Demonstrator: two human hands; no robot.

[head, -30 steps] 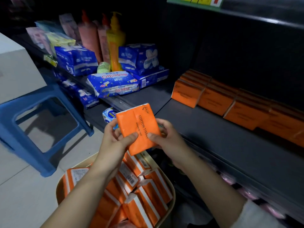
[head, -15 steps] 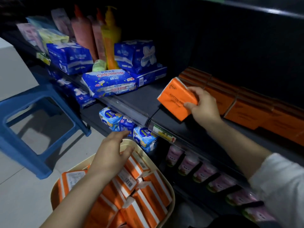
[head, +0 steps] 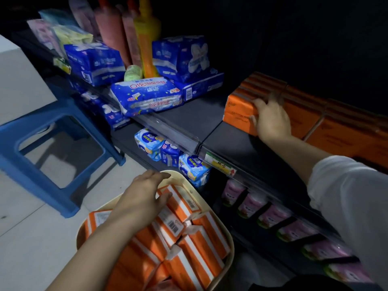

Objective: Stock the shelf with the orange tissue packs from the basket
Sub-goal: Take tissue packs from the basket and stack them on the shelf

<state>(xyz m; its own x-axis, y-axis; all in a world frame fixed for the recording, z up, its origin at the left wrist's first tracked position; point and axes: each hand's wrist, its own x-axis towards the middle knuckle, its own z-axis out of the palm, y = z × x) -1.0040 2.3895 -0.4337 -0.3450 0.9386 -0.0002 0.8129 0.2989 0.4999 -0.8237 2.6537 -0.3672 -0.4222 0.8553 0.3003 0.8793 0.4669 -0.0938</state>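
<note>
Right hand (head: 271, 120) is up on the shelf (head: 241, 143), wrapped round the orange pack (head: 239, 114) at the front of the left-most row. Its fingers lie over the pack's top edge and its thumb is on the front face, though the fingertips are blurred. That pack stands on edge, tight against the other shelved orange packs (head: 304, 114) behind and beside it, with bare shelf between it and the front lip.

Left hand (head: 144, 196) is down in the basket (head: 231, 248). It lies flat and relaxed across the loose packs (head: 201, 246), gripping none, its fingertips near the far rim.

From where I stand, the main worry is the front pack. It is soft, and if the hand lets go before it sits square against its neighbours, it could lean forward and fall flat. A hard squeeze or shove could also crumple it or push the row behind it crooked.

The second worry is the basket. The packs in it lie jumbled at all angles. If the left hand feels for one while the eyes are on the shelf, it may drag a neighbour over the rim onto the floor, and leaning on that rim could tip the basket. The light is dim too, so a crooked pack could easily go unnoticed.
</note>
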